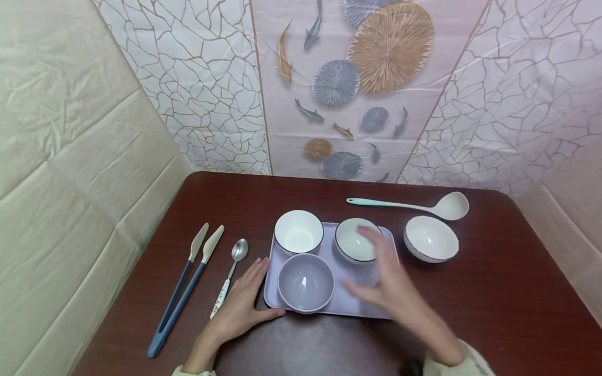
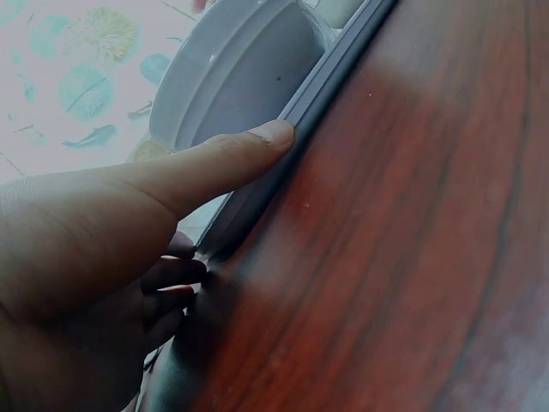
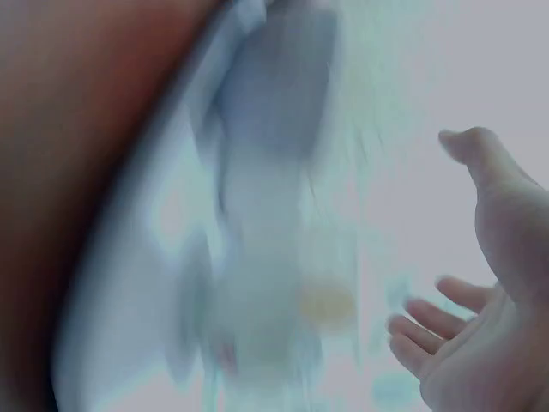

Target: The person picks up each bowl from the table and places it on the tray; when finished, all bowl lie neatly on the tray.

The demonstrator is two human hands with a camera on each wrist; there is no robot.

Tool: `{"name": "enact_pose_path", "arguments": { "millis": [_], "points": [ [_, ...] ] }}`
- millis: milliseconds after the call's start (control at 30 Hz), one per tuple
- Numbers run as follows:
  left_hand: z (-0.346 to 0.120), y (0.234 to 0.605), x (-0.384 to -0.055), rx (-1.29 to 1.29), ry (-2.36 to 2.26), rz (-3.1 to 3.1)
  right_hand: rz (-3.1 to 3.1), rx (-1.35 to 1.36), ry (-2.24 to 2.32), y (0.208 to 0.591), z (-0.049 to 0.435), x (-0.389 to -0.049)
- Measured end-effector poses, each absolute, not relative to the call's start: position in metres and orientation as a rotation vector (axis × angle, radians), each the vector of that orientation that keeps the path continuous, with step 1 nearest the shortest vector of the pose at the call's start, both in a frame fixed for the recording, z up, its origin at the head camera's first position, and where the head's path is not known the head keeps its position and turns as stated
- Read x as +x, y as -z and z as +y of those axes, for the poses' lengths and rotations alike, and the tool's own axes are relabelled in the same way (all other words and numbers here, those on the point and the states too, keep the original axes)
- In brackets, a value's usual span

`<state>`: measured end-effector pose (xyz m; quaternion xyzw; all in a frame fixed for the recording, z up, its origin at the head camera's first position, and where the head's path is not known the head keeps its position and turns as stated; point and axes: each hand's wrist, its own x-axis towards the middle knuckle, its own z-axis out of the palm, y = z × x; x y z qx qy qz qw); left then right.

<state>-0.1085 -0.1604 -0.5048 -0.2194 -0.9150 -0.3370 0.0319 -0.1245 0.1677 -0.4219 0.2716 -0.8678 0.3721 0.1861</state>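
A lavender tray [image 1: 350, 300] holds three bowls: a white bowl [image 1: 299, 232] with a dark rim at back left, a lavender bowl [image 1: 306, 284] in front of it, and a pale speckled bowl [image 1: 349, 239] at back right. My left hand [image 1: 240, 303] lies at the tray's front left corner, fingers extended along the left side. In the left wrist view its thumb [image 2: 232, 159] touches the tray's edge. Over the tray's right part hovers my right hand [image 1: 392, 284], thumb and fingers spread, partly covering the speckled bowl. The right wrist view is blurred but shows nothing in that hand.
Another white bowl [image 1: 430, 239] stands right of the tray, with a ladle [image 1: 414, 205] behind it. On the left lie a spoon [image 1: 229, 279] beside my left hand and blue-handled tongs [image 1: 181, 297]. A patterned cloth [image 1: 226, 83] hangs behind the table.
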Motion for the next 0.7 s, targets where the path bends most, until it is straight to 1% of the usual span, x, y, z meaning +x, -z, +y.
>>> {"name": "enact_pose_path", "arguments": {
  "millis": [133,233,333,433,567,700],
  "points": [
    [-0.16,0.503,-0.108,-0.662,1.037,-2.831,-2.426,0.503,-0.918,0.416,0.236,-0.139],
    [-0.16,0.502,-0.108,-0.66,1.043,-2.834,-2.489,0.294,-0.821,0.427,0.282,-0.147],
    [-0.159,0.502,-0.107,-0.663,1.051,-2.834,-2.594,0.161,-0.827,0.442,0.314,-0.151],
    [-0.159,0.503,-0.107,-0.67,1.06,-2.833,-2.667,0.097,-0.957,0.453,0.329,-0.153],
    [-0.16,0.504,-0.107,-0.674,1.061,-2.827,-2.694,0.063,-1.094,0.459,0.332,-0.157],
    [-0.16,0.504,-0.108,-0.683,1.056,-2.816,-2.693,0.072,-1.131,0.463,0.334,-0.163]
  ]
}}
